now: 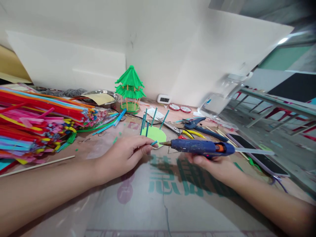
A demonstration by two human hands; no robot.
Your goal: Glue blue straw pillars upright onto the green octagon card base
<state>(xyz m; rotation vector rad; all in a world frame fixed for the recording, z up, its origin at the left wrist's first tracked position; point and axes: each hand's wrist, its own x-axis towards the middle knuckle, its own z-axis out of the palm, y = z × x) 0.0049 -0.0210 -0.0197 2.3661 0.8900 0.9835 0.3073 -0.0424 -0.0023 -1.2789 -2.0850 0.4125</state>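
Note:
Between the thumb and fingertips of my left hand (128, 153) is a short blue stick (154, 143), most of it hidden by the fingers. My right hand (214, 166) is wrapped round a blue hot glue gun (197, 147), whose brass nozzle points left, close to the stick's end. A translucent glue stick (256, 151) juts from the gun's back. Just beyond my left hand lies a light green disc (158, 134) with several dark blue sticks (164, 119) standing upright on it. Farther back stands a green two-tiered pavilion model (130, 89) on thin posts.
Bundles of coloured pipe cleaners (44, 121) fill the left side. Scissors (172, 126), yellow-handled pliers (194, 133) and a blue-handled tool (204, 126) lie behind the glue gun. A phone (256, 154) is at right, a clear jug (219, 95) and small digital clock (164, 98) behind.

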